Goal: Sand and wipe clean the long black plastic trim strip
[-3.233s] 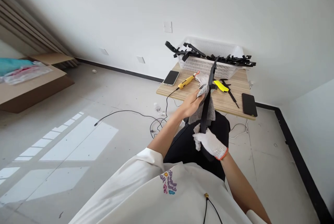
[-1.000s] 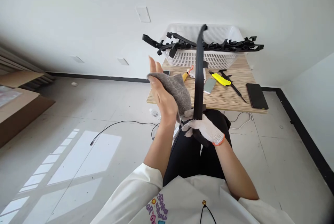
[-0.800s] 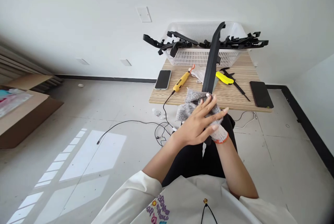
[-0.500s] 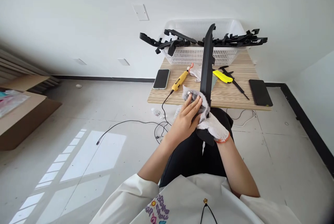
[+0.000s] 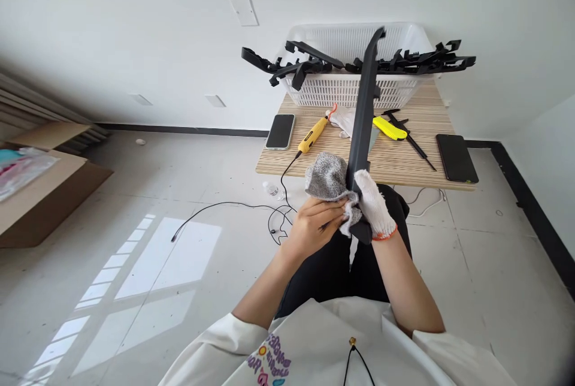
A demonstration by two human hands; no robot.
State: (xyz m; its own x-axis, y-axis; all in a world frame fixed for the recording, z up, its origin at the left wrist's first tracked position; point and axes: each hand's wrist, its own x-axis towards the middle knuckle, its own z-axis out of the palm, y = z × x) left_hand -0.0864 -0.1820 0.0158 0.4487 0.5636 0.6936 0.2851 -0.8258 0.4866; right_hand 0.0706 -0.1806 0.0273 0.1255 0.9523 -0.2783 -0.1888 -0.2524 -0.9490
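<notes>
My bare left hand (image 5: 317, 224) is closed on a grey cloth (image 5: 329, 176), which bunches up above the fingers and presses against the lower left side of a long black plastic trim piece (image 5: 363, 116). On the other side, my right hand (image 5: 374, 206), in a white knitted glove with an orange cuff, grips the same piece near its lower end. The trim piece stands tilted up over my lap, its curved tip in front of the basket. Part of its lower end is hidden by the cloth and my hands.
A white plastic basket (image 5: 314, 97) holds several black plastic parts (image 5: 417, 63) that stick out sideways. The wooden table (image 5: 404, 167) bears two phones, a yellow corded tool (image 5: 313, 135), a glove (image 5: 344, 120), a yellow utility knife (image 5: 390, 129) and black calipers (image 5: 415, 145). Cables lie on the floor.
My left hand has slid down along the trim piece and turned, with the cloth now bunched above it. My right hand's thumb shows more on the piece's right side.
</notes>
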